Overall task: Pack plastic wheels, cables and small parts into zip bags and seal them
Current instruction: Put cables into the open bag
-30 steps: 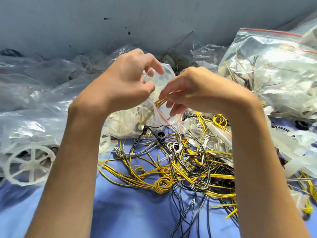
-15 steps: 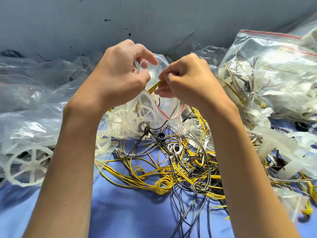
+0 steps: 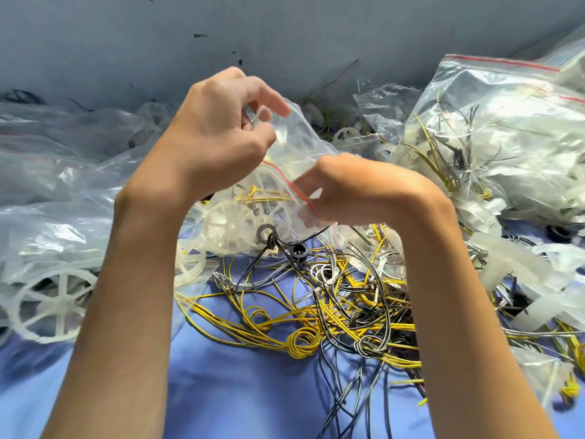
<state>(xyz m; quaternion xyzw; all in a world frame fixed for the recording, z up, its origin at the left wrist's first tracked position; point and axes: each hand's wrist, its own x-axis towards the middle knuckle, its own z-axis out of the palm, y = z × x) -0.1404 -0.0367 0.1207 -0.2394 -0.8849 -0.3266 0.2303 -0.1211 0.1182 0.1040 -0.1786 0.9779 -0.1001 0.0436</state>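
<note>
**Sealing stage.** The zip bag (image 3: 300,144) is held above the blue cloth (image 3: 237,391) between both hands, with a white wheel (image 3: 234,226) and yellow cables (image 3: 262,195) inside. The left hand (image 3: 218,137) pinches the upper edge of the mouth. The right hand (image 3: 357,188) pinches the red seal strip (image 3: 296,188) at its lower end.

**Risk:** a cable loop near the strip may get trapped in the seal and leave a gap.

**Change:** compared with half a second before, the right hand sits lower, and the yellow cable that was at the mouth is now inside.
</note>
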